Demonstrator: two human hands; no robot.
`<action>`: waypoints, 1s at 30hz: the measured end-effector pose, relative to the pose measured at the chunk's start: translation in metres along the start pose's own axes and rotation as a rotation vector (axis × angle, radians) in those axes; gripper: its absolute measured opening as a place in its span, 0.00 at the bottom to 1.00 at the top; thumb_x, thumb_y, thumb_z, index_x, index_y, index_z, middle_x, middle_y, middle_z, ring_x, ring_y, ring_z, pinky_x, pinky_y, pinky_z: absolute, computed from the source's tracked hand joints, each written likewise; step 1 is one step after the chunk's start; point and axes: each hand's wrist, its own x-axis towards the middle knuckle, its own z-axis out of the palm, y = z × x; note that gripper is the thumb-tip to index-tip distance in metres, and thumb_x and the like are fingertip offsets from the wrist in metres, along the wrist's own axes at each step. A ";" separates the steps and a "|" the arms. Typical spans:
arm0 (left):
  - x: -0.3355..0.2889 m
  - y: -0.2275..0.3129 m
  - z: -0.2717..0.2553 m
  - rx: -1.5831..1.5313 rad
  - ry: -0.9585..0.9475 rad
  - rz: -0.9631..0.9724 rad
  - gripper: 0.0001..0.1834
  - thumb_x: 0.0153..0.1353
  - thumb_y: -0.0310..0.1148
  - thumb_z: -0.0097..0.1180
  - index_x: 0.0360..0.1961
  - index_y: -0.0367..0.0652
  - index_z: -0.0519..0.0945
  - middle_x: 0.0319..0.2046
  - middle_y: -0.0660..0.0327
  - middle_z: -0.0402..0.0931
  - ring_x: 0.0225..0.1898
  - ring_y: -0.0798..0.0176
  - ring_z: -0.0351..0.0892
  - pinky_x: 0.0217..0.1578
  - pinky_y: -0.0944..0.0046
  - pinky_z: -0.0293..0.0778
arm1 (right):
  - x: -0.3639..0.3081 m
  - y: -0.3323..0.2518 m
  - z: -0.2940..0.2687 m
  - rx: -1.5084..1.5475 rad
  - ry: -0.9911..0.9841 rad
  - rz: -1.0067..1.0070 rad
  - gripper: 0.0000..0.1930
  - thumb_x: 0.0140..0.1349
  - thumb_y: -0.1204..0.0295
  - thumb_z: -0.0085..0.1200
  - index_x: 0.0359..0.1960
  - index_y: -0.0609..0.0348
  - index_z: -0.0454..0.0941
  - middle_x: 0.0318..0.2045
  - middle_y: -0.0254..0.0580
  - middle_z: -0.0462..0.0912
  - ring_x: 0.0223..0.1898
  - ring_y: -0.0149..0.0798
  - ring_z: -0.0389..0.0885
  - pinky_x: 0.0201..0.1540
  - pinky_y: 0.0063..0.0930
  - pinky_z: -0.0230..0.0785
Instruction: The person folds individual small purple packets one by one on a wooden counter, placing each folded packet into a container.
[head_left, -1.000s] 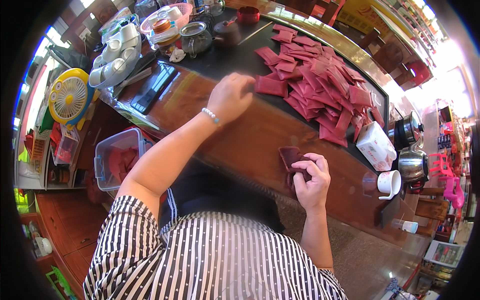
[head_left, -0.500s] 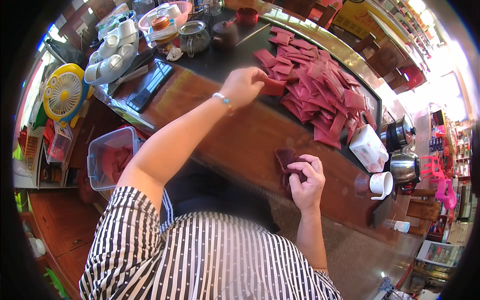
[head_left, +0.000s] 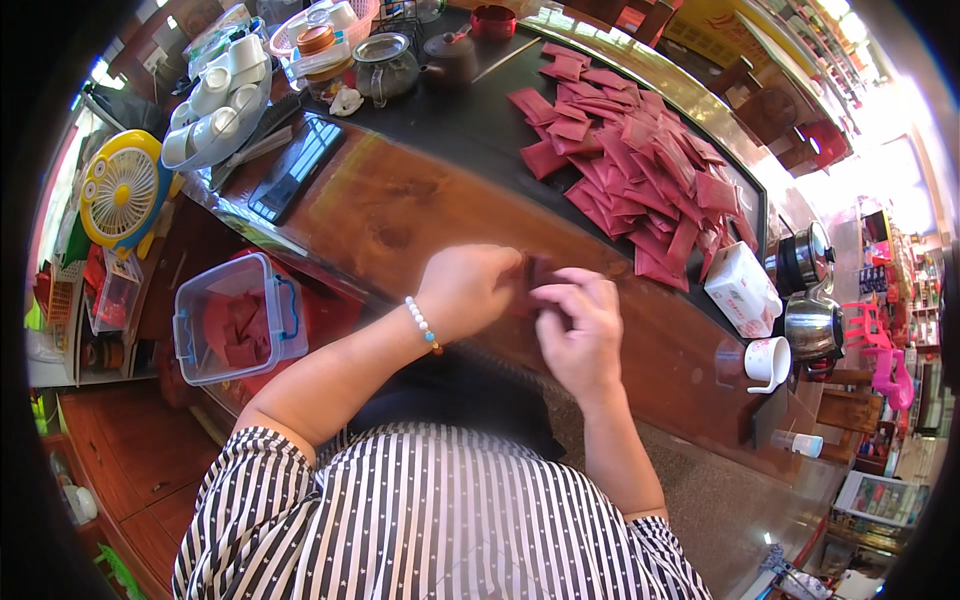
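Note:
Both my hands meet over the near part of the wooden table. My left hand (head_left: 468,290), with a bead bracelet at its wrist, is closed with its fingertips at a dark red packet (head_left: 541,270). From the other side my right hand (head_left: 583,335) pinches the same packet with curled fingers. Fingers cover much of the packet, and motion blurs it a little. Beyond my hands a heap of flat red packets (head_left: 650,165) lies on a black tray (head_left: 450,125). One red packet (head_left: 543,158) rests at the heap's left edge.
At left, a clear plastic box (head_left: 225,370) holds red pieces. A phone (head_left: 296,168), a bowl of white cups (head_left: 215,125), a glass pot (head_left: 386,72) and a yellow fan (head_left: 125,190) stand farther off. To the right are a tissue pack (head_left: 742,292), a white mug (head_left: 768,362) and a kettle (head_left: 812,325).
My left hand has come back from the heap toward me, leaving a red packet at its left edge. It now meets my right hand, which has moved slightly left and up with the dark red packet.

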 end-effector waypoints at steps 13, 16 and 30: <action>-0.004 -0.001 0.000 -0.115 0.051 0.045 0.08 0.60 0.30 0.62 0.39 0.45 0.88 0.32 0.57 0.86 0.34 0.51 0.86 0.38 0.55 0.80 | -0.027 0.028 -0.038 0.032 0.016 0.249 0.11 0.49 0.82 0.60 0.33 0.53 0.87 0.44 0.48 0.83 0.45 0.49 0.80 0.51 0.41 0.74; -0.003 0.001 0.000 -0.094 0.052 0.049 0.08 0.60 0.30 0.62 0.40 0.45 0.88 0.33 0.56 0.86 0.36 0.50 0.86 0.39 0.54 0.81 | -0.016 0.016 -0.024 0.026 0.041 0.120 0.12 0.49 0.81 0.60 0.35 0.53 0.87 0.45 0.49 0.83 0.47 0.50 0.80 0.53 0.41 0.74; -0.011 0.009 -0.015 0.031 -0.026 0.000 0.08 0.60 0.36 0.66 0.36 0.43 0.88 0.31 0.58 0.84 0.34 0.50 0.84 0.38 0.54 0.79 | -0.038 0.040 -0.043 -0.059 0.091 0.168 0.10 0.50 0.81 0.60 0.33 0.53 0.87 0.44 0.46 0.83 0.45 0.50 0.79 0.50 0.41 0.74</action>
